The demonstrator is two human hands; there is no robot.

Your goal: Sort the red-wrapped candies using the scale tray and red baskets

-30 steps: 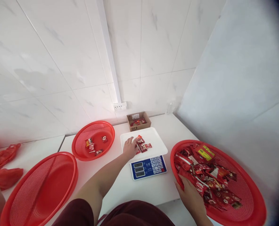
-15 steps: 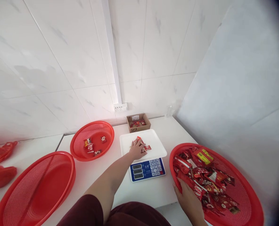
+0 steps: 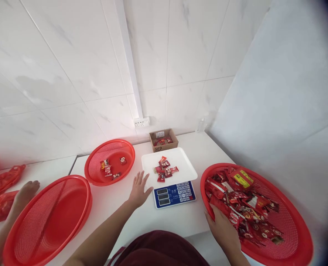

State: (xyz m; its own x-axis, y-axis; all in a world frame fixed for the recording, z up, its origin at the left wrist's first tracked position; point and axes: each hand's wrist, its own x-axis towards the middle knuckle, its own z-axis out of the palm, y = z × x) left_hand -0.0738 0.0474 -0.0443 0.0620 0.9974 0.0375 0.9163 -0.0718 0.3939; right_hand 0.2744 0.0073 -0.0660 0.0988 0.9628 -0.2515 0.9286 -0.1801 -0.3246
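My left hand (image 3: 139, 190), fingers spread and holding nothing, hovers just left of the scale's blue keypad panel (image 3: 175, 194). Several small red wrapped candies (image 3: 165, 169) lie in a loose pile on the scale's white weighing tray (image 3: 186, 162). On the right, my right hand (image 3: 222, 226) grips the near-left rim of a large red plastic basket (image 3: 297, 236), thumb over the edge and the other fingers partly hidden. Inside that basket is a heap of red candy packets (image 3: 240, 210), one with a yellow label.
Back left, a red basket (image 3: 127, 145) holds a few candies; a larger red basket (image 3: 83, 218) stands nearer. Another person's hand (image 3: 27, 193) is beside red plastic bags (image 3: 3, 184). A small cardboard box (image 3: 166, 147) with red packets stands behind the scale, below a wall socket (image 3: 142, 122).
My left hand has lifted off the candies on the tray and moved left toward me, uncovering them. My right hand keeps its hold on the basket. Another person's hand has come into view at left.
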